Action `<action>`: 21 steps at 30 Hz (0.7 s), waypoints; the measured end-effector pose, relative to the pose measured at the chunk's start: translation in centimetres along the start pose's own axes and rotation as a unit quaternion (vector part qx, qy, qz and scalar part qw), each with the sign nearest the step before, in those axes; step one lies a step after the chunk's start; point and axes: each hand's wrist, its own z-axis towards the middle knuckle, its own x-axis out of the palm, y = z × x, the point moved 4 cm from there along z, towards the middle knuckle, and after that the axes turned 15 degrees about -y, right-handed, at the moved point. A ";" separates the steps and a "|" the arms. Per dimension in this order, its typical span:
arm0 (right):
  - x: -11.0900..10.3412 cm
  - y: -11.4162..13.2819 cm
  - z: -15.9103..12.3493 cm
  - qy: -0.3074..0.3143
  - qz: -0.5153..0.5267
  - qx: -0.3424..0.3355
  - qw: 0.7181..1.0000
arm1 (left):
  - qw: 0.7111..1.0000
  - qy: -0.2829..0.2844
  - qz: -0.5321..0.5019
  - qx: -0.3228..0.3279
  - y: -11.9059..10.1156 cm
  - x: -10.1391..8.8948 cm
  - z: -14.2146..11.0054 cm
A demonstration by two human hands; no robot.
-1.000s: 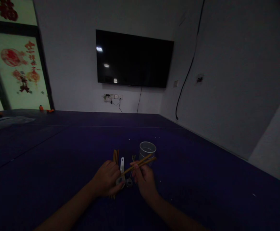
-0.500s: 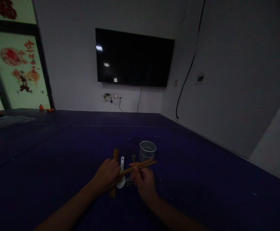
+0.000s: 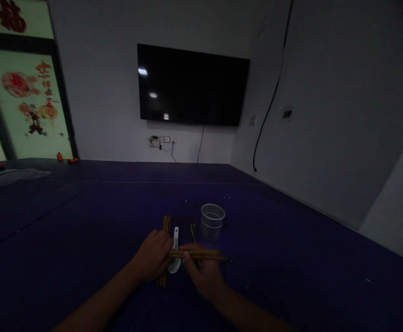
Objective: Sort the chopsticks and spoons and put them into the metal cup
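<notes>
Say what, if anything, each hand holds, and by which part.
The right hand pinches chopsticks nearer the ends by the left hand. The left hand covers the middle of another bundle; its grip cannot be told.

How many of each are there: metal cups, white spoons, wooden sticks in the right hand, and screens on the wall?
Metal cup: 1
White spoon: 1
Wooden sticks in the right hand: 2
Wall screen: 1
Total: 5

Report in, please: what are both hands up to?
Right hand gripping chopstick pair. Left hand over chopstick bundle, hold unclear. Possibly in the way: white spoon between hands; metal cup beyond right hand.
</notes>
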 end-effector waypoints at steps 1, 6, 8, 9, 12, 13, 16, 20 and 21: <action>0.1 0.2 0.0 0.009 -0.001 -0.016 1.000 | 1.000 -0.006 -0.004 0.002 0.0 0.0 0.0; 0.3 1.2 -0.5 0.046 -0.021 -0.131 0.990 | 0.999 -0.041 -0.004 0.009 -0.2 0.0 0.1; 0.4 1.4 -0.9 0.068 -0.039 -0.167 0.983 | 0.999 -0.051 0.000 0.002 -0.2 -0.1 0.2; 0.5 1.4 -1.0 0.077 -0.049 -0.181 0.979 | 0.998 -0.055 0.002 -0.003 -0.2 -0.1 0.2; 0.6 1.6 -1.2 0.087 -0.070 -0.206 0.972 | 0.998 -0.056 0.004 -0.013 -0.2 -0.1 0.3; 0.5 1.6 -1.1 0.086 -0.070 -0.206 0.972 | 0.998 -0.056 0.003 -0.015 -0.1 -0.1 0.3; 0.4 1.7 -0.9 0.079 -0.053 -0.185 0.978 | 0.999 -0.050 0.002 -0.020 0.1 0.1 0.1; 0.1 1.5 -0.4 0.061 -0.011 -0.112 0.992 | 0.998 -0.049 0.006 -0.029 0.3 0.3 0.0; 0.1 1.4 -0.3 0.057 -0.005 -0.090 0.994 | 0.998 -0.049 0.012 -0.036 0.4 0.3 0.0</action>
